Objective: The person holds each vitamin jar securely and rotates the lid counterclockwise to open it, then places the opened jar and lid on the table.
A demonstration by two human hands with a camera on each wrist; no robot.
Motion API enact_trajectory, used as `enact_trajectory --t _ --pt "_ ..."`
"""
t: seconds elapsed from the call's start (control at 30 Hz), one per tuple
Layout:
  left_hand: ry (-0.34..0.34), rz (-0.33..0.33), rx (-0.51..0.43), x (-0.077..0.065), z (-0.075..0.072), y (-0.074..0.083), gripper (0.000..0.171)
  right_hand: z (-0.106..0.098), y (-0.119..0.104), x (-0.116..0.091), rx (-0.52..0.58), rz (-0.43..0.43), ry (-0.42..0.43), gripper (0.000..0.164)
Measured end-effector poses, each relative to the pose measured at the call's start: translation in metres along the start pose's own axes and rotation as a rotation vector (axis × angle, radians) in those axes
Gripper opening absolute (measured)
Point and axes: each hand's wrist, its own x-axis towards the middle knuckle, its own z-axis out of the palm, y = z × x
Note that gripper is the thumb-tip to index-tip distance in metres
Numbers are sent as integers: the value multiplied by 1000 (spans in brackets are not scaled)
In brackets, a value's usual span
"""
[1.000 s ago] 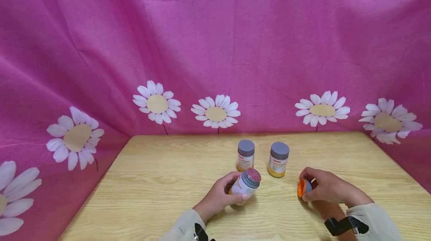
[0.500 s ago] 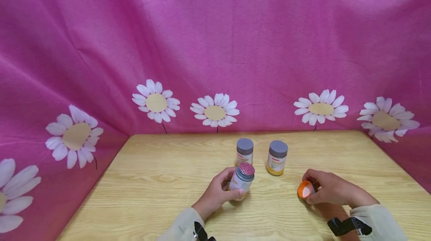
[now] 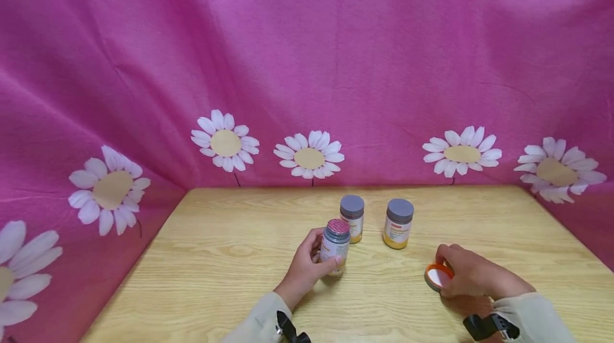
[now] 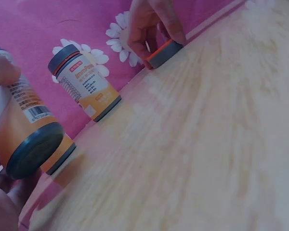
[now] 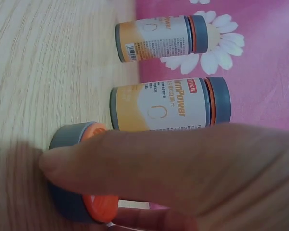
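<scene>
My left hand [image 3: 304, 270] grips a supplement bottle [image 3: 334, 250] round its body. This bottle has no cap, and a pinkish-red seal covers its mouth. It is nearly upright, and in the left wrist view its dark base shows raised off the table. Off to the right, my right hand [image 3: 475, 274] pinches a grey screw cap [image 5: 70, 197] by its edge. The cap's orange-lined, white-bottomed inside faces up, and its underside is at the tabletop. In the right wrist view my thumb crosses over the cap and hides part of it.
Two capped bottles of the same kind, one at the left [image 3: 352, 220] and one at the right [image 3: 398, 224], stand upright behind the hands. The wooden table [image 3: 216, 258] runs back to a pink cloth [image 3: 379, 66] printed with white daisies.
The held bottle has come from a rightward tilt to nearly upright and shifted a little left. My right hand has turned the cap from sideways to opening upward, lower at the table.
</scene>
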Motion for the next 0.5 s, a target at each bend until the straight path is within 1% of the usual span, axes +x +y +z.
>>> enact_trajectory --t 0.1,0.23,0.33,0.5 --pt "75 7 18 1 -3 0 56 0 0 0 3 1 -7 63" --pt "172 17 86 5 -10 -5 58 -1 0 0 7 -5 -4 72" --pt "240 18 159 9 -18 -9 60 -1 0 -1 0 -5 -4 70" --pt "336 54 231 16 -36 -13 61 1 2 -3 -11 -26 9 64"
